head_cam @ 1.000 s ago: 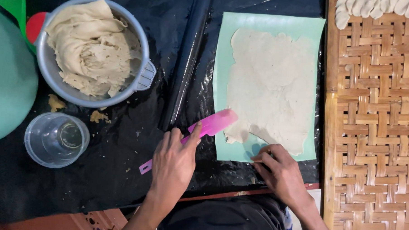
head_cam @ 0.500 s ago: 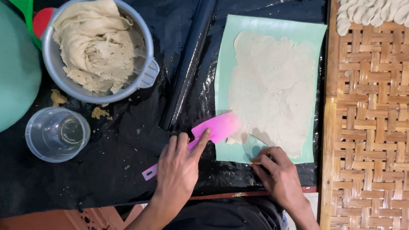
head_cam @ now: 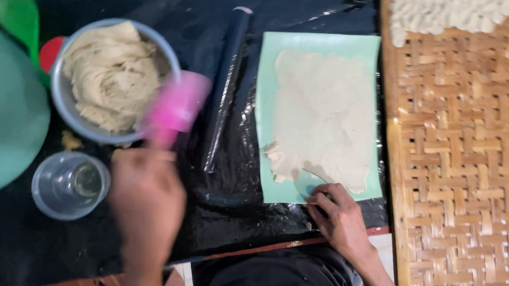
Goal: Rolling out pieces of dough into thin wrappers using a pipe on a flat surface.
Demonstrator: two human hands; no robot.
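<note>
Dough (head_cam: 323, 114) lies flattened on a green mat (head_cam: 262, 160) on the table (head_cam: 229, 226), which is covered in black plastic. Right hand (head_cam: 342, 216) presses its fingertips on the mat's near edge. Left hand (head_cam: 145, 204), blurred, grips a pink scraper (head_cam: 177, 106) at the rim of a grey bowl (head_cam: 61, 105) of dough. Beside it stand a clear cup (head_cam: 70, 184) and a dark rolling pin (head_cam: 225, 85). A woven tray (head_cam: 456, 167) lies right.

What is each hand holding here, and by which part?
The left hand holds a pink scraper by its lower handle end; motion blur hides the exact grip. The right hand holds nothing; its fingertips press the near edge of the green mat.
</note>
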